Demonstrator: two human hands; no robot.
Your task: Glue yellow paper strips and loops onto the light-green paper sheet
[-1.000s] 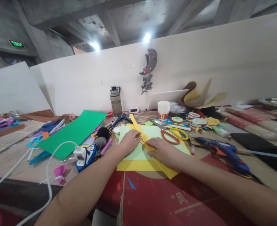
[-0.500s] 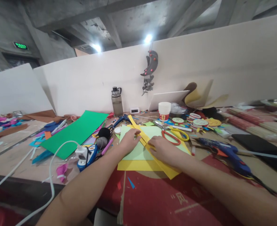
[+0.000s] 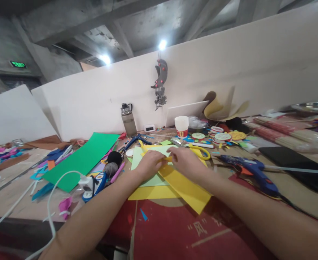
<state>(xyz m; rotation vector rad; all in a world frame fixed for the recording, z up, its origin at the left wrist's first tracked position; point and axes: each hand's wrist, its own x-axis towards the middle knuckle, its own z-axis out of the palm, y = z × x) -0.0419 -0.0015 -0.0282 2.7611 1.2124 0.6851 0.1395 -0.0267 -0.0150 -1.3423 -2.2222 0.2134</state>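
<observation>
With fingers closed, my left hand [image 3: 152, 161] pinches the upper part of a yellow sheet of paper [image 3: 188, 189]. My right hand [image 3: 186, 162] is close beside it, fingers curled on the same sheet; the fingertips are partly hidden. The yellow sheet slants down to the right, its near end spread wide. Beneath lies light green paper [image 3: 155, 181], over another yellow sheet [image 3: 153, 194]. Just beyond my right hand are scissors with yellow handles [image 3: 205, 153], partly covered by the hand.
A blue glue gun [image 3: 256, 171] lies to the right near a black flat object [image 3: 294, 166]. Behind stand a paper cup [image 3: 182, 127] and a water bottle [image 3: 129, 121]. On the left are green sheet [image 3: 84, 159], black yarn ball [image 3: 114, 157] and white-plugged power strip [image 3: 94, 186].
The yellow paper's near part has spread from a narrow folded strip into a wider sheet. My right hand has lifted and moved toward my left hand. The view has shifted slightly right.
</observation>
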